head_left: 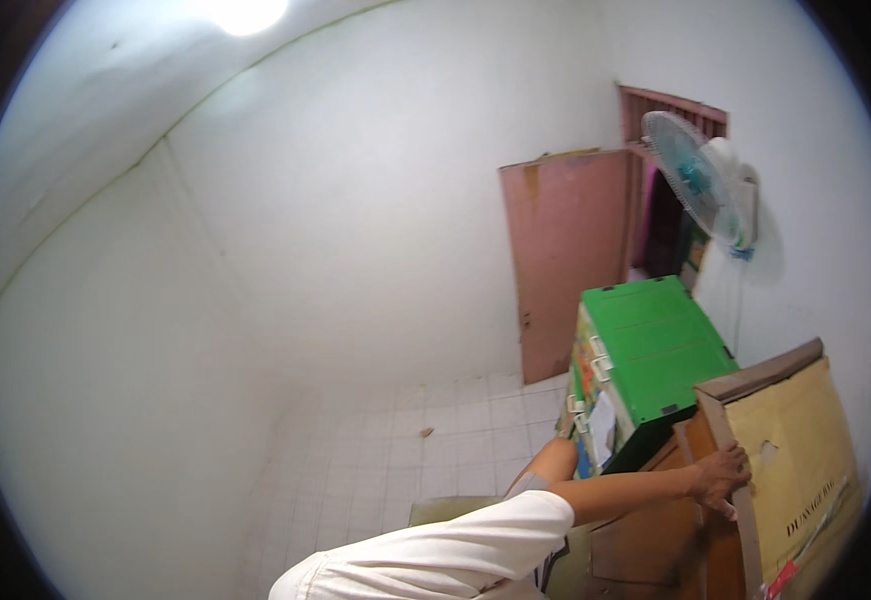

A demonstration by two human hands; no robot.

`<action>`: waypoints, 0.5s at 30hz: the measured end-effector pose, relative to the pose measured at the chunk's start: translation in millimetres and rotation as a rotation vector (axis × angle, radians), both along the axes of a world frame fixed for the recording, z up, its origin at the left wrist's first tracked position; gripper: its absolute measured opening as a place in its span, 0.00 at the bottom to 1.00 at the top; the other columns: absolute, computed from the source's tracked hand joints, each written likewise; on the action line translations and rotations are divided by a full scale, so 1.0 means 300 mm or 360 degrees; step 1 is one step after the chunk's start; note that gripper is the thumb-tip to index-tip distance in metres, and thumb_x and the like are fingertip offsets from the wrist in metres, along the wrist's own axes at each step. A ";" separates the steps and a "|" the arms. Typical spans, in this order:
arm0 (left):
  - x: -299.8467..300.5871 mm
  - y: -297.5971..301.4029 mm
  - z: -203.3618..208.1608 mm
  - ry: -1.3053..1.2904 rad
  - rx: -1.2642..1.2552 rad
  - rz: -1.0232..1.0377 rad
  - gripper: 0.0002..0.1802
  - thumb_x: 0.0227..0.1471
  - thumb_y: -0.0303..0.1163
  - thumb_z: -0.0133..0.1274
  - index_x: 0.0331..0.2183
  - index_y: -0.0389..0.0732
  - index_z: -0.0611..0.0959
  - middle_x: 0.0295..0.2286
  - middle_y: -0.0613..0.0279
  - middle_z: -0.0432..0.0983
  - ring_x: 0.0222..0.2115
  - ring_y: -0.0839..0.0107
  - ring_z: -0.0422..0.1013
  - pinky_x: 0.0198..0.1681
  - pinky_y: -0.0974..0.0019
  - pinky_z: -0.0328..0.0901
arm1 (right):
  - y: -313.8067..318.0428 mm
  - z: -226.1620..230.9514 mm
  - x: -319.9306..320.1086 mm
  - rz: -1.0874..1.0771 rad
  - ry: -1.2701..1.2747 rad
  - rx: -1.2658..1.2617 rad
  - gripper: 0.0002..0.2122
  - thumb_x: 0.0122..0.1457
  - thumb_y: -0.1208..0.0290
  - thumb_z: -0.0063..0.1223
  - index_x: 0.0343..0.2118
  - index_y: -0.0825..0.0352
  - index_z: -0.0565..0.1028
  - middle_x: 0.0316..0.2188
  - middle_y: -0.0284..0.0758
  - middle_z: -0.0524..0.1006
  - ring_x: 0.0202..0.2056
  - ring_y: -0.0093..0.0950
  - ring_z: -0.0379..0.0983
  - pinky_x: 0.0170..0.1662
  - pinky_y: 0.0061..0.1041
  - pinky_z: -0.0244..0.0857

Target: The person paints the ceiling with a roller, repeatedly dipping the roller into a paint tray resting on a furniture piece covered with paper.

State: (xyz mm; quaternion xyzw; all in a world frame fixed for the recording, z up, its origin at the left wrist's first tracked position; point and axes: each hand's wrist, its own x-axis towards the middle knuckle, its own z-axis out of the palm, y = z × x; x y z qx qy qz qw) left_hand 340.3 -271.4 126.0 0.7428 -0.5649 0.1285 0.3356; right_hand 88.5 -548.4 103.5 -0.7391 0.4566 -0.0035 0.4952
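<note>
My left hand (720,480) is at the right, at the end of a bent arm in a white sleeve. Its fingers curl over the near edge of a brown wooden table (747,525), with the thumb lower down on the side. On the tabletop, just past my fingertips, lies a flat tan paper bag (795,445) with dark printing and a small torn hole. A red item (781,578) and a pale strip lie by the bag's lower end. My right hand is out of view.
Beyond the table stands a green-topped storage box (655,335) with white side latches. A wall fan (695,180) hangs above it, near a pink door (570,250). My bare knee (555,460) is close to the box. A small brown scrap (426,432) lies on the tiled floor.
</note>
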 end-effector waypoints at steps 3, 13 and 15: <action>0.002 -0.016 -0.022 0.0043 -0.0049 0.0055 0.45 0.23 0.68 0.58 0.32 0.33 0.80 0.34 0.44 0.69 0.41 0.52 0.62 0.51 0.53 0.51 | 0.059 -0.021 0.166 0.0117 -0.0542 -0.0111 0.23 0.48 0.43 0.55 0.34 0.60 0.71 0.17 0.32 0.70 0.13 0.24 0.64 0.14 0.23 0.53; 0.040 -0.097 -0.125 -0.0020 0.0005 0.0147 0.46 0.16 0.73 0.54 0.26 0.39 0.83 0.32 0.47 0.71 0.41 0.53 0.62 0.54 0.51 0.45 | 0.234 0.010 0.421 0.0364 -0.0627 -0.0163 0.22 0.48 0.47 0.55 0.37 0.61 0.70 0.16 0.32 0.69 0.12 0.24 0.62 0.13 0.23 0.53; 0.039 -0.081 -0.092 0.0283 0.0206 -0.0022 0.50 0.15 0.73 0.54 0.34 0.38 0.83 0.41 0.38 0.69 0.49 0.46 0.59 0.58 0.47 0.41 | 0.236 0.015 0.444 0.0384 -0.0629 -0.0177 0.22 0.48 0.48 0.54 0.38 0.61 0.70 0.16 0.32 0.69 0.12 0.24 0.62 0.13 0.23 0.53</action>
